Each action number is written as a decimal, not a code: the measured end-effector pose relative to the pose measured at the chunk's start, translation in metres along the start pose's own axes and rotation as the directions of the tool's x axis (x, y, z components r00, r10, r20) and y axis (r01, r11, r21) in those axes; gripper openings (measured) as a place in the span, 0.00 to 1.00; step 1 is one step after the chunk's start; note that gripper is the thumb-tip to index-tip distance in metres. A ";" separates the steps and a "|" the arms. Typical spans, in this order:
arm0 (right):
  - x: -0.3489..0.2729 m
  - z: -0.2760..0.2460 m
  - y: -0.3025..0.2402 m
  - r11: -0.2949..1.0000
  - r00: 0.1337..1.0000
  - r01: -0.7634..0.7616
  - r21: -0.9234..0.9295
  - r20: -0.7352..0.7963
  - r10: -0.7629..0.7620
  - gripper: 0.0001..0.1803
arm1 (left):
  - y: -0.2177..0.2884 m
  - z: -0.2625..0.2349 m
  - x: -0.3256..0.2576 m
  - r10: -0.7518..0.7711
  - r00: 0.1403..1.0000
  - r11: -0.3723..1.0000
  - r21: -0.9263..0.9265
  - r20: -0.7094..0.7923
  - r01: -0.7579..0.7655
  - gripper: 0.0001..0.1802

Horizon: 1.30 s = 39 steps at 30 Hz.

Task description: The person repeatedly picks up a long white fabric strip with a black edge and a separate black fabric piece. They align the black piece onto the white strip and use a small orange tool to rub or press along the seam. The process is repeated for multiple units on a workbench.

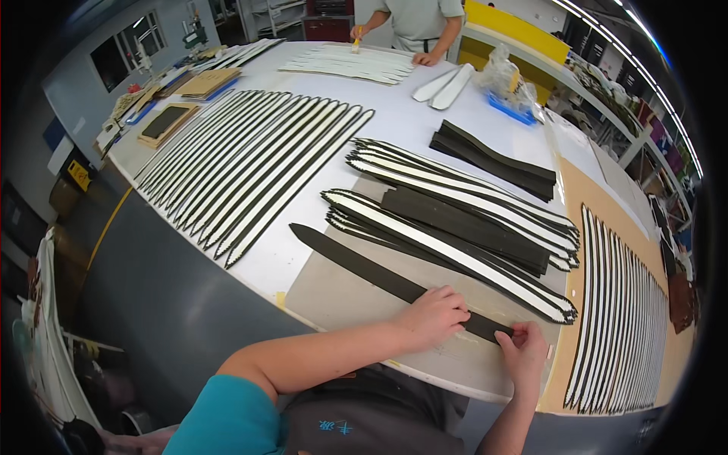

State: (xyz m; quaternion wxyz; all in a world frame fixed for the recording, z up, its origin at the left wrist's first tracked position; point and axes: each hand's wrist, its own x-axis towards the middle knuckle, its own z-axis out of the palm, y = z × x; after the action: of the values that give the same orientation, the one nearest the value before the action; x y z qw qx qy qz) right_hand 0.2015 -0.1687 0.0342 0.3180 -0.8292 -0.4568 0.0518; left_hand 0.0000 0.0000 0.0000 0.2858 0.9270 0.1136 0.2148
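Note:
A long dark strip with a pointed far end (356, 269) lies slantwise on a grey board (318, 296) in front of me. My left hand (434, 318) bends over the strip's middle, its fingers curled and pressed onto it. At the strip's near right end, my right hand (525, 350) pinches it between thumb and fingers. Just beyond lie a bundle of white strips with black edges (455, 243), a stack of plain dark strips (470, 227) and a second bundle of black-edged white strips (470, 186).
Rows of black-edged white strips (280, 159) spread across the table's left; another row (614, 326) lies at right on a tan board. More dark strips (493, 161) lie farther back. Across the table a person (425, 30) brushes white pieces (345, 64). A blue tray (512, 108) holds clear plastic.

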 end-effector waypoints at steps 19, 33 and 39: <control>0.016 -0.014 -0.067 0.436 0.892 0.168 0.884 0.052 -0.448 0.40 | 0.122 -0.130 0.074 -0.221 0.962 0.292 -0.952 -0.159 -0.091 0.17; 0.023 -0.018 -0.067 0.939 0.933 0.273 0.210 0.179 -0.311 0.25 | 0.018 -0.092 -0.070 -0.431 0.796 -0.035 -0.889 0.425 0.456 0.22; -0.008 -0.003 -0.048 0.924 0.925 0.373 0.084 0.038 -0.377 0.23 | 0.043 -0.095 -0.050 -0.222 0.896 0.615 -0.657 0.385 0.435 0.12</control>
State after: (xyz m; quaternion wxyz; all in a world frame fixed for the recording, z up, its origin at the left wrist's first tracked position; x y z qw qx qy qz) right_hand 0.1636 -0.1583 0.0628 0.3407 -0.7123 -0.6129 0.0296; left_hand -0.0844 -0.0054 0.0787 0.6777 0.7178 0.1485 0.0590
